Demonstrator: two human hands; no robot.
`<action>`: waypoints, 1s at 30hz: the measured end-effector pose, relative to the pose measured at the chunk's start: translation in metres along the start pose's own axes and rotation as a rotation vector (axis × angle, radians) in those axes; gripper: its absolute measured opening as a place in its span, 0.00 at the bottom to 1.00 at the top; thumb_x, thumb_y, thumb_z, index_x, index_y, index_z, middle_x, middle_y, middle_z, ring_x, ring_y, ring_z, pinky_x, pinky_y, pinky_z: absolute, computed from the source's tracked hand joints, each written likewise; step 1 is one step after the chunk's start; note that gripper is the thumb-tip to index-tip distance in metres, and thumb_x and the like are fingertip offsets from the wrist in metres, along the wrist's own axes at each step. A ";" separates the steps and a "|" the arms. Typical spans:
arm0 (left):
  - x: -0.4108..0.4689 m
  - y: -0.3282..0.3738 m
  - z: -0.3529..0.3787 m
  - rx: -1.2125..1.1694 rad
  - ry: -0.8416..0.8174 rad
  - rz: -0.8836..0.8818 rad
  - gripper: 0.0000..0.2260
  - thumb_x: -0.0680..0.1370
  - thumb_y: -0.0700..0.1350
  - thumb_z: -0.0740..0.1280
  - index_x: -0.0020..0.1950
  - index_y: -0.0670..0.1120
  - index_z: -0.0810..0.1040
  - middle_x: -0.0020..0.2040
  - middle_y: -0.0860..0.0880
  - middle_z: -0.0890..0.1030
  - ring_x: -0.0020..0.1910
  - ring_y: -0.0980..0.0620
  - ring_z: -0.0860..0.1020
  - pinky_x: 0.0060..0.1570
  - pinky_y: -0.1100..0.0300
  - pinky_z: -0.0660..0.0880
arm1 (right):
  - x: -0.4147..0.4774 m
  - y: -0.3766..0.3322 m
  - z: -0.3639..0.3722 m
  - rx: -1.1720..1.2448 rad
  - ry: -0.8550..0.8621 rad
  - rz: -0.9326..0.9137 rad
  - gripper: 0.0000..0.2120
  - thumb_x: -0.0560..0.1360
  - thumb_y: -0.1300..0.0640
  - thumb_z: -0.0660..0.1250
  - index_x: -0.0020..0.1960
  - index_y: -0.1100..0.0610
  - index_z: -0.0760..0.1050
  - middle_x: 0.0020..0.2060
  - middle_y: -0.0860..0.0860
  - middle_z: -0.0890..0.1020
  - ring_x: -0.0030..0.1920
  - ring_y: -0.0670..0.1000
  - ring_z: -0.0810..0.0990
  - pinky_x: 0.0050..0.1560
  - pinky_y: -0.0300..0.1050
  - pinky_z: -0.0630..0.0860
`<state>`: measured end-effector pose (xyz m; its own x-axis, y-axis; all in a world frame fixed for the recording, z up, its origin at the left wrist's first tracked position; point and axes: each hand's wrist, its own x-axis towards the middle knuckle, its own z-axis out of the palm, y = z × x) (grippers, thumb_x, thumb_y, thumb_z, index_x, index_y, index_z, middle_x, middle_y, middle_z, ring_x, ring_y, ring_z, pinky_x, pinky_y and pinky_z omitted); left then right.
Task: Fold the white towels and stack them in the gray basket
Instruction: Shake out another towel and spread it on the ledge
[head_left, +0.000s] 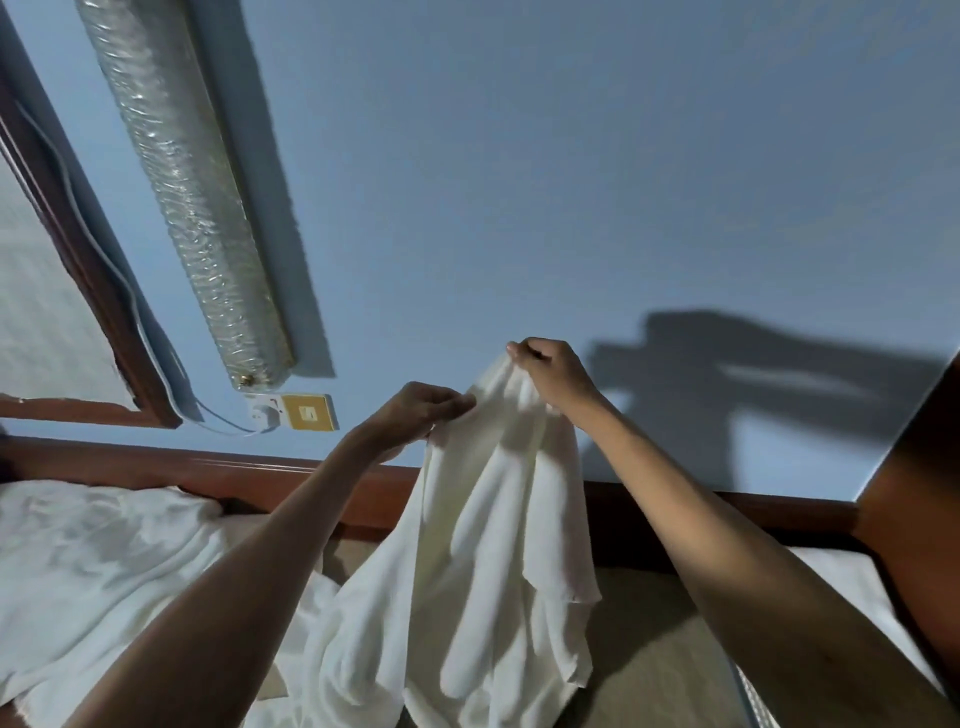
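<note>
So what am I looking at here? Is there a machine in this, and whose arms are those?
There is no machine here. A person is doing the job with bare hands, and the single picture comes from a wide-angle camera worn on their head, which is why the arms reach in from the bottom edge. The left hand and the right hand each pinch the top of a white towel, which hangs down in loose folds. More white cloth lies crumpled at the left on a tan surface bordered by a wooden rail. Behind is a blue wall that shows the arms' shadow. The gray basket is not in view.
</note>
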<state>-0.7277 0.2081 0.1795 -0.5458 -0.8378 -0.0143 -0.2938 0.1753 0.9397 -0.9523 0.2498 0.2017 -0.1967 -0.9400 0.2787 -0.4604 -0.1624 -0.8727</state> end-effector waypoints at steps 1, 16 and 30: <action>-0.001 0.000 -0.001 0.023 0.011 0.010 0.21 0.77 0.58 0.73 0.49 0.38 0.86 0.47 0.35 0.84 0.43 0.46 0.80 0.47 0.51 0.77 | 0.006 -0.001 -0.003 -0.009 0.067 -0.005 0.22 0.83 0.52 0.64 0.33 0.55 0.62 0.25 0.44 0.61 0.27 0.45 0.59 0.31 0.43 0.58; 0.000 0.048 -0.008 0.456 -0.086 0.116 0.10 0.83 0.44 0.65 0.46 0.46 0.84 0.38 0.57 0.81 0.37 0.62 0.76 0.41 0.67 0.71 | 0.000 -0.011 -0.014 -0.137 -0.684 0.139 0.12 0.76 0.53 0.75 0.59 0.52 0.81 0.52 0.46 0.86 0.55 0.44 0.84 0.60 0.44 0.78; 0.005 0.019 -0.002 0.632 0.246 0.309 0.23 0.77 0.58 0.59 0.41 0.38 0.80 0.34 0.52 0.75 0.34 0.54 0.70 0.42 0.44 0.76 | 0.014 -0.032 -0.015 0.126 -0.368 0.094 0.10 0.85 0.56 0.62 0.46 0.57 0.75 0.38 0.52 0.70 0.42 0.54 0.67 0.46 0.47 0.67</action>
<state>-0.7346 0.2060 0.1984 -0.5073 -0.7807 0.3650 -0.5909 0.6234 0.5121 -0.9530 0.2466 0.2394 0.1009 -0.9935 0.0532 -0.3413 -0.0848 -0.9361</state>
